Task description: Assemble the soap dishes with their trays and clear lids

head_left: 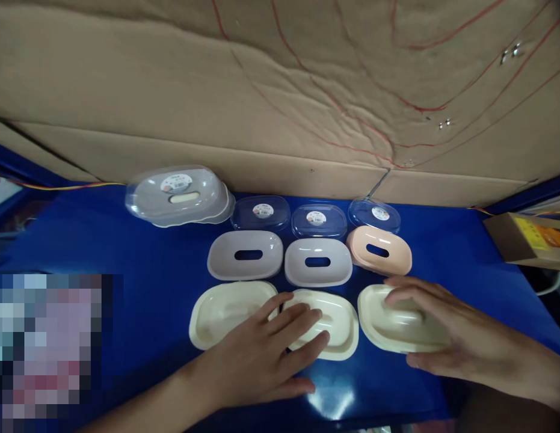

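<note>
Three cream oval plastic trays, each with a raised middle, form the near row on the blue table. My left hand (280,349) reaches over the left cream tray (207,316) and the middle cream tray (345,331), its fingers spread and partly hiding both. At the right cream tray (374,319) is my right hand (433,319), thumb by the near edge and fingers over the far side. Its fingers are apart, and contact with the tray is hard to judge. Behind stand two grey oval covers with slots (266,240) (318,276) and a peach slotted cover (388,246).
Clear lids (248,219) (302,225) (361,213) with round labels lie in the back row. A lidded stack (148,207) stands back left. Brown cardboard (126,90) walls the rear of the blue table (144,343). A cardboard box (514,240) sits at right.
</note>
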{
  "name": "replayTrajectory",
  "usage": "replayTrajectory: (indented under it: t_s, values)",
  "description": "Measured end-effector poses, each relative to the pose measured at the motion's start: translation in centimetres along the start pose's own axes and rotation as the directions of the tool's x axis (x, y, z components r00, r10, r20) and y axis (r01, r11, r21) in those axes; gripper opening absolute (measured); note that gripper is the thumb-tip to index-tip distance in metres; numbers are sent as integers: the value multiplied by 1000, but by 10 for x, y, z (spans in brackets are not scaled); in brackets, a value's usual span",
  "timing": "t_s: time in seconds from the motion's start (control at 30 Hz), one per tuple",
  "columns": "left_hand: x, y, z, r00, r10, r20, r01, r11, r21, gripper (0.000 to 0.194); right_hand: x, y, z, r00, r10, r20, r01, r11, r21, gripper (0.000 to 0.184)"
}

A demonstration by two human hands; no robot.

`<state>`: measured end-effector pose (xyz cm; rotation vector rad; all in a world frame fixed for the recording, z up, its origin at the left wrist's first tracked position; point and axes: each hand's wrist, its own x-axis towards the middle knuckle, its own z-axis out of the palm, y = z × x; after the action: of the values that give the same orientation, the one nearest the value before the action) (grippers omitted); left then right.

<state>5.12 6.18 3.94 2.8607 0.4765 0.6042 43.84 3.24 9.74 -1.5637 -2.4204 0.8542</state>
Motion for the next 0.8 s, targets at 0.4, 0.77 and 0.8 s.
replayTrajectory:
  t_s: [0.4, 0.77, 0.8]
  values:
    - [3, 5, 4, 999, -49, -6, 49, 998, 30, 17, 22, -9, 28, 997, 54, 48, -45, 984, -170, 69]
    - [4, 3, 9, 997, -78, 1, 78, 996, 45, 18, 24, -12, 36, 998, 61, 10, -57, 974, -221, 65]
    - [3, 1, 7, 997, -74, -8, 74, 997, 30, 20, 27, -14, 35, 998, 56, 0, -54, 974, -220, 58]
